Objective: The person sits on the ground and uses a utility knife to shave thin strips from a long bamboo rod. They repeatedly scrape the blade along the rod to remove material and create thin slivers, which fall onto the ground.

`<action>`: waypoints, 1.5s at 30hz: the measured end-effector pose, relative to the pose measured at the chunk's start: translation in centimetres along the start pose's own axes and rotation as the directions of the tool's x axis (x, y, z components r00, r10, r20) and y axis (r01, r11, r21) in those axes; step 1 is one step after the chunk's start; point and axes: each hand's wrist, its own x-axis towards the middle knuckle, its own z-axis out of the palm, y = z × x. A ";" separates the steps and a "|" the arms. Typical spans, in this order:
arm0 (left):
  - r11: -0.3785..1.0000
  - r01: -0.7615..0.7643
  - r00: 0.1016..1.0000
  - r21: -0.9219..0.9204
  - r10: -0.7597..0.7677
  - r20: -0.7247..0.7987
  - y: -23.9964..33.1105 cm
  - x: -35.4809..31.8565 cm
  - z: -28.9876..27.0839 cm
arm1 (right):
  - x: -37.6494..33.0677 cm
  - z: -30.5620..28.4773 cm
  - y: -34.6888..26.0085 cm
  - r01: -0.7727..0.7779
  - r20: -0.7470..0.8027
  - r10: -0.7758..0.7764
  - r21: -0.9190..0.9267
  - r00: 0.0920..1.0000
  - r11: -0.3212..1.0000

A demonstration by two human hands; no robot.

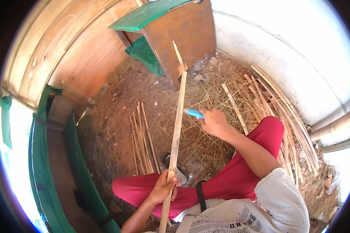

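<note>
— Long, flat, pale wooden strip [177,124]?
— Centre, near to far; left hand [162,189] gripping its near part.
— Slim blue-handled cutter [195,113]?
— Right hand [215,122], closed round it. Apparently trimming; next stroke needs strip steady.

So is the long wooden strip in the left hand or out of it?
In it: the left hand wraps around the strip low in the picture; the right hand holds only the blue-handled tool.

Left grip [164,188] curled low, right grip [215,123] fisted farther forward, 2 bare forearms [254,150], right arm extended ahead
</note>
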 end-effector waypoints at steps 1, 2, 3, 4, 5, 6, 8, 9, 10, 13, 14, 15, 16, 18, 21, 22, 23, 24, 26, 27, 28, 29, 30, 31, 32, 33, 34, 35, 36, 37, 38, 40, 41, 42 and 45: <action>1.000 0.013 1.000 -0.006 -0.013 -0.003 0.2 0.4 0.0 | -0.5 0.3 -0.8 0.029 0.056 -0.029 0.012 0.998 1.000; 0.998 0.026 0.998 -0.049 -0.028 -0.054 0.1 0.9 0.2 | -1.2 0.6 -1.6 0.057 0.112 -0.059 0.025 0.992 0.998; 0.999 0.031 0.995 -0.020 -0.033 -0.090 0.1 1.6 0.3 | -1.9 0.9 -2.2 0.082 0.167 -0.087 0.039 0.982 0.996; 0.999 0.036 0.992 0.014 -0.034 -0.120 0.5 2.4 0.4 | -2.1 2.3 -1.6 0.234 0.114 -0.235 0.022 0.965 0.972; 0.998 0.042 0.988 0.049 -0.034 -0.149 1.0 3.2 0.6 | -2.5 3.6 -1.0 0.283 0.076 -0.284 0.019 0.956 0.959; 0.999 0.035 0.982 0.024 -0.030 -0.188 1.5 3.8 1.0 | -2.8 4.6 -1.0 0.336 0.042 -0.337 0.019 0.941 0.942; 0.997 0.001 0.986 0.074 0.011 -0.167 1.1 5.7 0.4 | -3.3 4.5 -1.9 0.330 0.109 -0.333 0.042 0.937 0.943; 0.995 -0.015 0.988 0.100 0.030 -0.153 1.3 6.4 0.4 | -3.7 4.3 -2.4 0.327 0.103 -0.327 0.019 0.939 0.945; 0.996 -0.016 0.988 0.086 0.028 -0.149 1.6 6.9 0.5 | -4.1 4.2 -2.7 0.323 0.097 -0.321 -0.003 0.942 0.946; 0.996 -0.015 0.990 0.082 0.026 -0.138 2.7 8.1 1.1 | -4.0 4.3 -2.8 0.290 0.095 -0.285 -0.041 0.954 0.956; 0.995 -0.011 0.990 0.102 0.026 -0.142 2.8 8.5 1.2 | -3.8 4.3 -2.7 0.275 0.098 -0.270 -0.049 0.958 0.960; 0.993 -0.006 0.989 0.121 0.024 -0.148 2.8 8.7 1.3 | -3.6 4.3 -2.6 0.269 0.104 -0.261 -0.076 0.960 0.960; 0.985 -0.007 0.986 0.173 0.036 -0.162 2.7 8.9 1.4 | -3.4 4.2 -2.5 0.263 0.110 -0.252 -0.102 0.962 0.959; 0.961 -0.008 0.980 0.275 0.062 -0.189 2.6 9.1 1.5 | -3.0 4.3 -2.3 0.248 0.126 -0.230 -0.155 0.965 0.956; 0.863 -0.134 0.951 0.487 0.250 -0.182 1.1 10.1 0.9 | -2.3 4.9 -2.1 0.215 0.134 -0.190 -0.206 0.973 0.955; 0.822 -0.147 0.932 0.550 0.302 -0.202 1.1 10.0 1.1 | -2.0 5.1 -2.1 0.200 0.123 -0.177 -0.204 0.976 0.958; 0.776 -0.156 0.910 0.611 0.354 -0.218 1.1 9.7 1.5 | -1.9 5.3 -2.1 0.184 0.113 -0.164 -0.203 0.980 0.962; 0.728 -0.162 0.884 0.666 0.407 -0.230 1.5 9.4 1.9 | -1.8 5.3 -2.0 0.190 0.105 -0.172 -0.201 0.980 0.961; 0.711 -0.105 0.889 0.695 0.380 -0.255 2.2 8.8 2.1 | -1.7 5.4 -1.9 0.200 0.089 -0.186 -0.198 0.979 0.960; 0.701 -0.079 0.890 0.709 0.371 -0.267 2.4 8.8 2.2 | -1.7 5.4 -2.0 0.198 0.085 -0.184 -0.203 0.979 0.959; 0.693 -0.082 0.888 0.717 0.376 -0.263 2.3 8.7 2.1 | -1.6 5.4 -2.0 0.196 0.082 -0.183 -0.208 0.980 0.958; 0.684 -0.084 0.887 0.725 0.382 -0.258 2.1 8.7 2.0 | -1.5 5.5 -2.1 0.193 0.078 -0.181 -0.212 0.980 0.958; 0.675 -0.082 0.887 0.733 0.385 -0.255 1.9 8.6 1.9 | -1.4 5.4 -2.2 0.184 0.088 -0.168 -0.219 0.982 0.958; 0.680 -0.062 0.892 0.730 0.366 -0.264 1.9 8.5 2.0 | -1.3 5.3 -2.3 0.174 0.098 -0.156 -0.226 0.983 0.958; 0.685 -0.042 0.897 0.727 0.346 -0.274 2.0 8.3 2.1 | -1.2 5.2 -2.4 0.165 0.109 -0.143 -0.232 0.984 0.959; 0.688 -0.020 0.903 0.725 0.324 -0.283 1.9 7.9 2.2 | -0.9 5.1 -2.0 0.130 0.098 -0.110 -0.226 0.989 0.965; 0.709 -0.010 0.915 0.705 0.291 -0.280 1.9 7.5 2.4 | -0.3 4.9 -1.4 0.094 0.087 -0.076 -0.220 0.993 0.971; 0.730 0.001 0.926 0.684 0.257 -0.276 2.0 7.0 2.6 | 0.0 5.0 -1.0 0.059 0.077 -0.043 -0.213 0.996 0.975; 0.748 0.011 0.937 0.663 0.224 -0.268 2.0 6.8 2.9 | 0.2 5.1 -0.9 0.060 0.082 -0.043 -0.223 0.996 0.973; 0.734 0.004 0.932 0.679 0.243 -0.268 1.9 6.7 2.9 | 0.4 5.3 -0.8 0.062 0.086 -0.043 -0.233 0.995 0.971; 0.719 -0.002 0.927 0.695 0.262 -0.268 1.8 6.5 2.8 | 0.5 5.5 -0.7 0.064 0.091 -0.043 -0.243 0.995 0.968; 0.705 0.000 0.928 0.709 0.263 -0.262 1.0 5.7 3.0 | 1.2 5.7 0.2 0.011 0.079 0.009 -0.249 0.997 0.968; 0.702 0.008 0.935 0.712 0.246 -0.254 0.5 5.0 3.2 | 1.6 5.5 0.6 -0.016 0.074 0.036 -0.250 0.997 0.968; 0.700 0.016 0.942 0.714 0.229 -0.246 0.2 4.4 3.3 | 2.0 5.0 1.3 -0.048 0.036 0.058 -0.231 0.998 0.972; 0.673 0.007 0.947 0.740 0.232 -0.220 1.6 2.8 3.2 | 2.2 5.2 1.5 0.027 0.048 -0.015 -0.267 0.999 0.963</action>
